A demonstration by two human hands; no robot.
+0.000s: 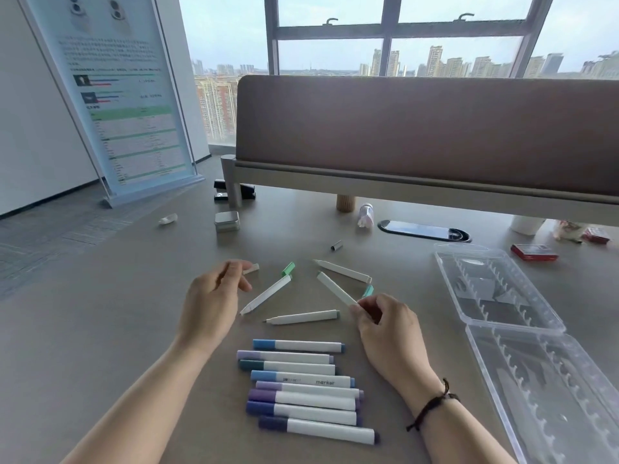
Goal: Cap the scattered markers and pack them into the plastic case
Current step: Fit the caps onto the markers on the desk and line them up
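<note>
1. The fingers of the right hand (385, 324) are curled round the near end of an uncapped white marker (336, 289), whose tip points up and away. The left hand (209, 296) pinches a pale grey-white cap (252, 268) between thumb and fingertips.
2. Taking the row of capped markers (306, 386) as the landmark: it lies nearest the person, eight markers side by side with blue and purple caps. Both hands work just beyond it.
3. Beyond the row, three more uncapped markers lie loose: one (266, 294) slanting toward the left hand, one (303, 317) lying flat just past the row, one (343, 270) farthest out. A green cap (288, 268) and a teal cap (367, 291) lie among them, and a dark cap (336, 245) farther still.
4. The clear plastic case (502, 296) lies open to the right of the row, with no marker in it that I can see.
5. The step in hand looks like capping. Whether the pinched cap matches the held marker's colour is hard to tell from this view.
6. The next move calls for bringing cap and tip into line and pressing until seated. Packing comes after the four are capped.
</note>
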